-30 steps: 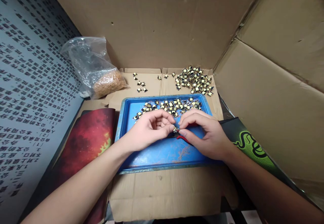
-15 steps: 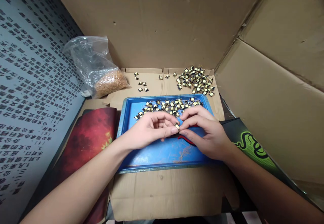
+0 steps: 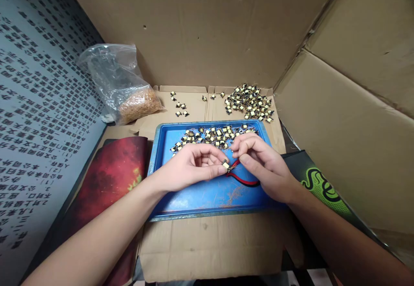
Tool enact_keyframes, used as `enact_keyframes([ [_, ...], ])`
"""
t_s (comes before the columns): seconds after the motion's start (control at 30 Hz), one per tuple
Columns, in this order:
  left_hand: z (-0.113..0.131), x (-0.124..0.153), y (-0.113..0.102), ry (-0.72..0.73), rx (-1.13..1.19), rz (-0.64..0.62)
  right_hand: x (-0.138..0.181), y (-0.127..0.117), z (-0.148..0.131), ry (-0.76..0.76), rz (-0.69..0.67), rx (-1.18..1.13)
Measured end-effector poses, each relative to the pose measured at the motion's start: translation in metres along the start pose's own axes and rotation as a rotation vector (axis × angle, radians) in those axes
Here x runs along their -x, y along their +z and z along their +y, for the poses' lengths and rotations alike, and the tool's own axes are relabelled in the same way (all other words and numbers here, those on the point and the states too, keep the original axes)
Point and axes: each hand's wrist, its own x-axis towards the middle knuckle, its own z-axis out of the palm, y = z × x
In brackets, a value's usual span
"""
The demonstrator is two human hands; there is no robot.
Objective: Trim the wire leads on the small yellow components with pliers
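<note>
My left hand [image 3: 202, 165] pinches a small transformer [image 3: 225, 165] with yellow tape and a black pinned body between thumb and fingertips, over the blue tray [image 3: 194, 210]. Thin copper wires stick out of its right side. Just to the right, my right hand [image 3: 263, 163] has its thumb and fingers drawn together, apart from the transformer; anything between them is too small to make out. Below both hands lies a tool with curved red and black handles [image 3: 242, 180], its far part hidden. Several similar transformers [image 3: 210, 136] are heaped along the tray's back.
Behind the tray, a pile of transformers [image 3: 249, 100] sits on cardboard at right, with several loose ones [image 3: 181, 105] at left. A clear bag of copper-coloured wire bits [image 3: 137, 105] stands back left. A red mat [image 3: 110, 178] and a black-green mat [image 3: 326, 187] flank the tray.
My right hand's fingertips have come away from the transformer and curled up to the right. The left hand keeps its pinch, with more of the transformer and the red handles now showing.
</note>
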Motion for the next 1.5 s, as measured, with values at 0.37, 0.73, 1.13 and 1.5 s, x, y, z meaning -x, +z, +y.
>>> enact_keyframes([
  [0.37,-0.0001,0.0013,-0.0010,0.093,0.017,-0.007,-0.0076,0.0049,-0.0042,-0.182,0.044,0.091],
  [0.73,-0.0040,-0.0015,0.0007,0.129,0.004,0.074,-0.0042,0.0057,-0.0073,0.101,0.037,0.040],
  [1.13,0.0018,-0.0001,0.0027,0.091,0.019,0.057,-0.0059,0.0027,-0.0046,0.316,0.023,-0.236],
  [1.5,0.0006,0.0012,0.0020,0.090,-0.046,0.081,-0.0045,0.0068,-0.0086,0.245,0.025,-0.171],
])
